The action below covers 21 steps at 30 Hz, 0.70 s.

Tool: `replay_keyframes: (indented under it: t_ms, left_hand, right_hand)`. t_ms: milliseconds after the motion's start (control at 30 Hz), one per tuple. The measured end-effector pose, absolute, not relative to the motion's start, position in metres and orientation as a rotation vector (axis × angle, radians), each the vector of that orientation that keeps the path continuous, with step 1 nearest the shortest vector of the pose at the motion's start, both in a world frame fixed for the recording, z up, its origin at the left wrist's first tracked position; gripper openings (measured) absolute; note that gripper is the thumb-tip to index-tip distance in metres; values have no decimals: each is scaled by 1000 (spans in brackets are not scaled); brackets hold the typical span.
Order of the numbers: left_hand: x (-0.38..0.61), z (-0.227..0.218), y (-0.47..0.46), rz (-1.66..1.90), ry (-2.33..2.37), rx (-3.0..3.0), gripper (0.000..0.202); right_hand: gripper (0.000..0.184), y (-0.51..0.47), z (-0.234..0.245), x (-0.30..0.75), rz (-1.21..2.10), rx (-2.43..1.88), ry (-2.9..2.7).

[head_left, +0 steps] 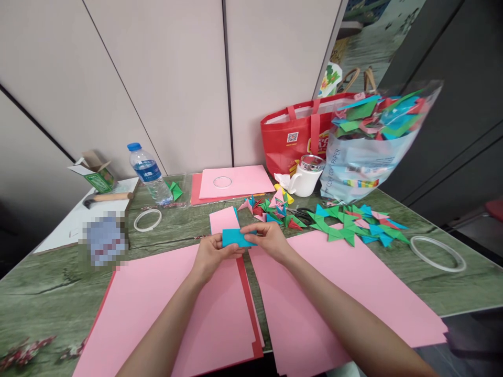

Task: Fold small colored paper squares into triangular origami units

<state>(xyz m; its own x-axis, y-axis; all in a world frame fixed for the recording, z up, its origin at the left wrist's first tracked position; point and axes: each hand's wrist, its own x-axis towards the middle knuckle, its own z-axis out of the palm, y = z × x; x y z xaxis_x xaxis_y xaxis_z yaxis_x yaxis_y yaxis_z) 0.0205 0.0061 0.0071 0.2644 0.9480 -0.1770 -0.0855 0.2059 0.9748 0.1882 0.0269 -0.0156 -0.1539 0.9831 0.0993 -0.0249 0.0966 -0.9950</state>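
A small blue folded paper [237, 238] is held between both hands above the table. My left hand [212, 254] pinches its left edge and my right hand [267, 239] pinches its right edge from above. Just behind the blue piece lies a small pink paper [223, 218] with a blue sheet under it. Large pink sheets [165, 309] lie under my forearms, with more pink sheets [334, 293] on the right.
Folded paper shapes in green, blue and pink [349, 225] lie at the right, by a white mug [305, 178], a clear bag of folded papers [373, 141] and a red bag [294, 136]. A water bottle [148, 173], tape rings [148, 220] [438, 253] and a green box [96, 173] are around.
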Motion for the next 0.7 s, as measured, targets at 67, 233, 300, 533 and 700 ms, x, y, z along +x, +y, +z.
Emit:
replay_keyframes:
  t_ms: [67,233,300,533,700]
  left_hand:
    - [19,7,6,925,990,1099,41]
    - [15,5,6,893,835,1148,41]
    - [14,5,6,885,759,1153,40]
    - [12,13,6,843,630,1108,56]
    - [12,13,7,870,746,1087,49]
  right_hand:
    - [19,28,-15,190,1252,-1041,-1352]
    - [19,30,-12,194,1233,-1038,-1359]
    - [20,31,-11,195,1235,-1042,-1357]
    - [19,31,-9,198,1236,-1029,-1375]
    - [31,31,-9,199,1210,-1007,-1290]
